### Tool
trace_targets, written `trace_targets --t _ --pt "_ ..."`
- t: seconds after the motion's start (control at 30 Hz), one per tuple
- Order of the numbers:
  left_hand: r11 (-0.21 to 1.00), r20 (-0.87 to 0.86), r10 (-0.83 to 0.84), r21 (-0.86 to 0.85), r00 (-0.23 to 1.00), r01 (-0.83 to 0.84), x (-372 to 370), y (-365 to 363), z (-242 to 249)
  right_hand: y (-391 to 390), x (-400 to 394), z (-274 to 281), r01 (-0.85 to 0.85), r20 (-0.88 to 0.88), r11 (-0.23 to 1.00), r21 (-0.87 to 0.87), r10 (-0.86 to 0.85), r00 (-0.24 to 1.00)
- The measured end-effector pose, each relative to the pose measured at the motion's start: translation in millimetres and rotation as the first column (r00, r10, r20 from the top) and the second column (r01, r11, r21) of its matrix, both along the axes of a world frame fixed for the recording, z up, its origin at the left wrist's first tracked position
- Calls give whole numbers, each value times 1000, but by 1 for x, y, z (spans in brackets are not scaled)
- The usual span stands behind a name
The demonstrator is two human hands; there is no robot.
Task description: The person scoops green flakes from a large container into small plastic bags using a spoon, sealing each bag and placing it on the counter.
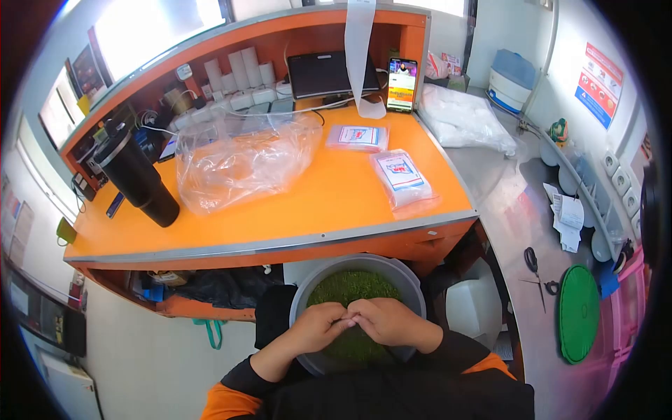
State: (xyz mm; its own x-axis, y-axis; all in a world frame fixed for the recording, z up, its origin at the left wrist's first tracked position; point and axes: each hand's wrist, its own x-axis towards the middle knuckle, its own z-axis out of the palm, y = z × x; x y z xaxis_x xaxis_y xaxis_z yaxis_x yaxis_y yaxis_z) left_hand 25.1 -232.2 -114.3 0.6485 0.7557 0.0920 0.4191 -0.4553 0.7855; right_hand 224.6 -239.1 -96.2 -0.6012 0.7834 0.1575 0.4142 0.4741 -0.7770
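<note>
Left hand (322, 327) and right hand (383, 323) meet over a round grey plastic tub (421, 290). Fingers on both are bent inward, tips brought together at mid-tub. Can't tell whether they're closed on anything or just touching; the contact spot is small and partly hidden by the knuckles. The finely broken green leafy bits (357, 282) are in the tub, below and around the hands.

Handling, my read: fingertip work suits this, light pressure, wrists loose. Best done low and inside the rim so loose bits drop back in. Forearms come in over the near side, so sleeves want to be clear of the leaf. A hard squeeze would probably bruise or clump it.

Materials: leaf is matte, fine, crumbly-looking, fairly level. Tub wall is smooth, with a rolled-looking rim. Orange counter (315, 213) is flat and satiny with a grey metal edge strip. On it: large crumpled clear plastic bag (245, 168), thin and glossy, full of creases; two flat printed plastic packets, one squarish (357, 137), one longer (403, 176); tapered black tumbler (140, 178). On the brushed-looking metal side counter (511, 224): black-handled scissors (532, 261) and a round green lid (578, 315), ridged at the edge.
</note>
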Motion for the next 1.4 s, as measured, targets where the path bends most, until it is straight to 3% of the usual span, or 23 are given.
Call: trace_targets --t 0.03,0.13,0.17,0.23,0.27,0.3,0.33,0.4,0.53,0.63,0.7,0.77,0.9,1.17,1.4 --pt "1000 -12 5 -8 1000 -5 -1 2 2 2 0 1 7 -21 1000 26 -6 1000" --pt "972 97 52 225 994 -73 -9 9 21 19 20 21 255 -170 924 284 -214 962" --pt "941 87 160 289 983 -179 -14 11 35 33 34 25 384 -236 804 455 -307 922" --pt "794 116 381 468 917 -389 -33 29 61 57 59 28 608 -296 567 555 -548 782" --pt "750 217 504 370 836 -548 -39 38 79 65 67 36 663 -315 537 522 -601 735" --pt "576 381 621 371 685 -728 -48 57 88 73 76 38 629 -293 511 586 -590 752" --pt "445 408 740 298 534 -845 -51 71 117 84 85 34 592 -269 482 646 -582 767" --pt "282 543 692 404 476 -870 -83 117 132 97 91 26 536 -226 459 708 -572 789" --pt "235 294 848 536 440 -811 -124 164 113 106 93 21 551 -236 439 710 -588 773" --pt "175 308 755 757 579 -630 -116 153 82 109 90 28 588 -283 412 696 -596 752" --pt "330 361 608 695 707 -639 -91 137 71 114 96 27 535 -202 448 716 -602 773" --pt "257 301 564 821 769 -509 -62 114 62 120 97 26 507 -123 492 708 -621 774" --pt "412 321 407 771 855 -486 -23 93 48 127 94 23 405 -51 438 803 -627 777" --pt "628 311 135 707 941 -324 45 90 72 109 63 21 401 -138 508 762 -477 868" --pt "715 80 210 667 974 -209 65 121 58 93 44 24 440 -223 559 703 -413 883"
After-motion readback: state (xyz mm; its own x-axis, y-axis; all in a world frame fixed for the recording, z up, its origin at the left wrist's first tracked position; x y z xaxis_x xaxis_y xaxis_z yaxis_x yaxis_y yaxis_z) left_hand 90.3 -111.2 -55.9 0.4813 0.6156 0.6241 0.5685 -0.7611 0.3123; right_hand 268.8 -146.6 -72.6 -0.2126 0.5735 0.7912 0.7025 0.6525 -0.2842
